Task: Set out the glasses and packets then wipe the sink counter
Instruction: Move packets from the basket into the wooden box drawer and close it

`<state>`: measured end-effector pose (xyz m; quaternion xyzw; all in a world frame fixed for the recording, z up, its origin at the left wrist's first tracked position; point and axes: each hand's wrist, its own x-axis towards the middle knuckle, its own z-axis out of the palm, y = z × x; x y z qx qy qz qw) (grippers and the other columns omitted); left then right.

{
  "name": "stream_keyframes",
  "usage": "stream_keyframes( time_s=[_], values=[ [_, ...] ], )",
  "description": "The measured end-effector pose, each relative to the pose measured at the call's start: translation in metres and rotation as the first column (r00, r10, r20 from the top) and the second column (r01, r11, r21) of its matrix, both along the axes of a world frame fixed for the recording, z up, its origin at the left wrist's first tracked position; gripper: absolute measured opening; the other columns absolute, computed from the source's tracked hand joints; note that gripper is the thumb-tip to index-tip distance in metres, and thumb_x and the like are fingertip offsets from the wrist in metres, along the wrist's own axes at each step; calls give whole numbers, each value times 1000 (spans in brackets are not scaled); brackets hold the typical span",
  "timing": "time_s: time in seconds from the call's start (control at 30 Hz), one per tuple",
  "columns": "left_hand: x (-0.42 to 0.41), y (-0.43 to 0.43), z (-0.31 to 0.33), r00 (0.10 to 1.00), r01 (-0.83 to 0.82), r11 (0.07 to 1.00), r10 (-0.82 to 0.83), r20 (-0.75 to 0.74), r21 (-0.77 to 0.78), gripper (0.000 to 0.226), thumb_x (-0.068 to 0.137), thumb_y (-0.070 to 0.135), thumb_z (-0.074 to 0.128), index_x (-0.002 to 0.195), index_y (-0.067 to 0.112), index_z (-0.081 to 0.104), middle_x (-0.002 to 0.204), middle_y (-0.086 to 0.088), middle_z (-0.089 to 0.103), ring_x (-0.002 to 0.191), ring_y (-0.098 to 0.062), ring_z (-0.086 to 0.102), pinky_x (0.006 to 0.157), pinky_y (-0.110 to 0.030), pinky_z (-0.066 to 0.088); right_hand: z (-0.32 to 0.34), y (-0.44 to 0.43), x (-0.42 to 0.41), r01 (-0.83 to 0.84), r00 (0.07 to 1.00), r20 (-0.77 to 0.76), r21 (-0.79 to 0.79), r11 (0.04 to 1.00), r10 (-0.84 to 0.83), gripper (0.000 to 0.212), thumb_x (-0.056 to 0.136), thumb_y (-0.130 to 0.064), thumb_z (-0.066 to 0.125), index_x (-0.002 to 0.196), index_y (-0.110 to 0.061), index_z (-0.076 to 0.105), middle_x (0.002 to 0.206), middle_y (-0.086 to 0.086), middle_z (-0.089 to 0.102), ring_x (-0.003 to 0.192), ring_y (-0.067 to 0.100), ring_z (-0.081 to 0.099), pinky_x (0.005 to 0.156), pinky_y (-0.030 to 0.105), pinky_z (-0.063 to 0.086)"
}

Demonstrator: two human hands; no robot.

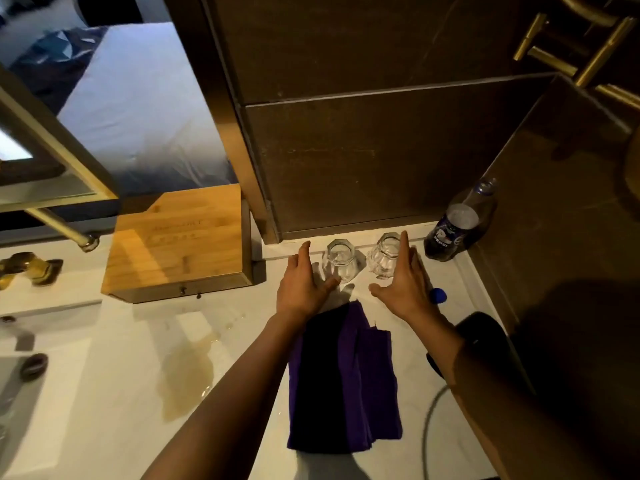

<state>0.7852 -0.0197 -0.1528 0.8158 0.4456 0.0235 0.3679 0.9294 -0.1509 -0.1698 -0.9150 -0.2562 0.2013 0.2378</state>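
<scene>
Two clear faceted glasses stand upright side by side on the white counter (121,358) near the back wall, the left glass (340,260) and the right glass (386,255). My left hand (304,285) lies flat-fingered just left of the left glass, thumb near its base. My right hand (405,282) is spread open just right of the right glass. Neither hand grips anything. A folded purple cloth (343,382) lies on the counter under my forearms. No packets are visible.
A wooden box (180,244) sits to the left of the glasses. A Pepsi bottle (457,226) stands in the right corner, its blue cap (438,295) loose on the counter. A yellowish spill (188,372) marks the counter. A black appliance (481,336) with cord sits right. Brass tap fittings (27,268) are far left.
</scene>
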Motion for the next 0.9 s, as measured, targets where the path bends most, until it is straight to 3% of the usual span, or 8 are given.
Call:
stream_keyframes(
  time_s=[0.1,0.2,0.3,0.43,0.6,0.73,0.8,0.9],
  values=[
    [-29,-4,5,1000,15,1000,-15,-15,0,79,91,54,63,154,25,27,157,-9,41,139,-30,47,109,-46,47,5,-8,-21,29,999,-18,-11,1000,-29,115,81,-32,79,159,-23,-5,166,13,14,151,35,21,116,45,33],
    [-64,-10,11,998,60,998,-61,13,24,63,94,53,58,147,22,41,147,-9,54,129,-27,56,101,-41,50,15,-17,-47,37,999,-23,-12,999,-38,94,85,-37,73,158,-20,16,162,11,26,147,33,31,113,44,38],
    [-107,-18,20,993,92,996,-93,76,12,55,94,51,59,138,20,53,136,-6,63,120,-24,63,96,-38,53,21,-33,-77,-1,999,-47,66,998,4,70,86,-36,71,148,-19,42,153,8,39,137,27,45,109,40,44],
    [-173,-34,27,984,142,987,-133,115,-79,41,95,43,62,128,19,62,124,-2,70,110,-18,68,95,-35,57,27,-56,-124,-98,990,-94,97,990,107,47,86,-35,72,129,-22,61,133,3,57,116,18,60,95,28,49],
    [-271,-71,24,975,213,955,-195,106,-205,35,95,43,61,122,22,66,115,4,73,98,-10,71,92,-33,59,33,-84,-205,-216,898,-378,68,974,226,26,83,-31,76,108,-24,72,101,-4,74,91,7,70,84,26,59],
    [-358,-107,7,968,250,901,-227,106,-355,25,96,45,59,113,30,70,108,13,75,96,-2,70,88,-23,57,33,-105,-273,-546,716,-556,-70,835,422,22,83,-44,71,100,-31,75,92,-11,75,87,1,70,85,25,56],
    [-407,-126,-10,979,202,887,-194,61,-415,22,95,41,62,112,30,71,103,11,74,94,-3,69,86,-20,56,21,-115,-309,-657,628,-651,-150,739,427,18,85,-45,68,96,-32,75,88,-18,71,83,-2,65,83,20,52],
    [-473,-152,-44,990,91,854,-135,-49,-513,19,96,34,64,113,26,68,107,3,71,94,-9,69,84,-24,58,-15,-132,-356,-740,579,-707,-247,625,406,9,87,-35,65,86,-36,73,82,-23,67,90,0,66,85,17,49]
  ],
)
